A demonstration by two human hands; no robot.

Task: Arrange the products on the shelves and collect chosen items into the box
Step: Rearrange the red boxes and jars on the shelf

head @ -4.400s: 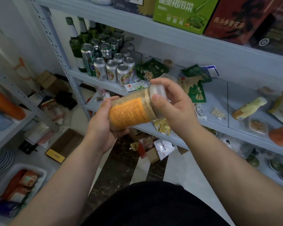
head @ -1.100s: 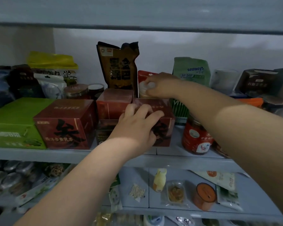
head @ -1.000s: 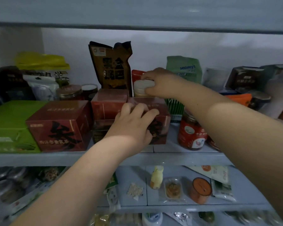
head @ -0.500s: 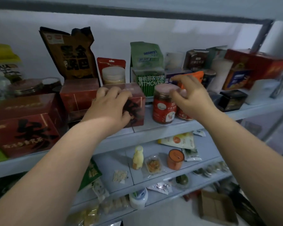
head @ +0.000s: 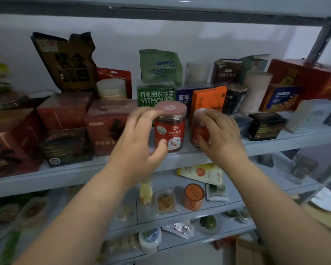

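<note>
1. The left hand (head: 141, 138) is gripping the tall jar (head: 170, 127), with the thumb pressing low on the label and the fingers curling round by the lid. The jar is standing upright near the front edge of the shelf (head: 275, 142).
2. The right hand (head: 220, 134) is wrapping round the short jar (head: 199, 131), which is standing just right of the tall jar, with fingers lying over its lid.
3. The hands are working close together. If either jar is being lifted or slid carelessly, it could be knocking the other one off the edge just in front of the tall jar.
4. The tall jar's wall is looking smooth and the left hand's hold is looking light, so a quick lift could be letting it slip out.
5. The red box (head: 107, 127) is sitting just left of the tall jar. The green box (head: 155, 94) and orange box (head: 208, 100) are crowding behind it. Pushing the jar back or leftward is risking shoving these out of line.
6. The shelf is looking like a smooth, pale grey painted board, so jars are probably sliding easily on it.
7. A white wall (head: 122, 35) is running behind the tall jar, and the light is looking dim.
8. Lower shelves below the tall jar are holding an orange tub (head: 193, 197) and packets. Far below and right of it a carton (head: 250, 251) is showing, too blurred to say whether it is the collecting box.
</note>
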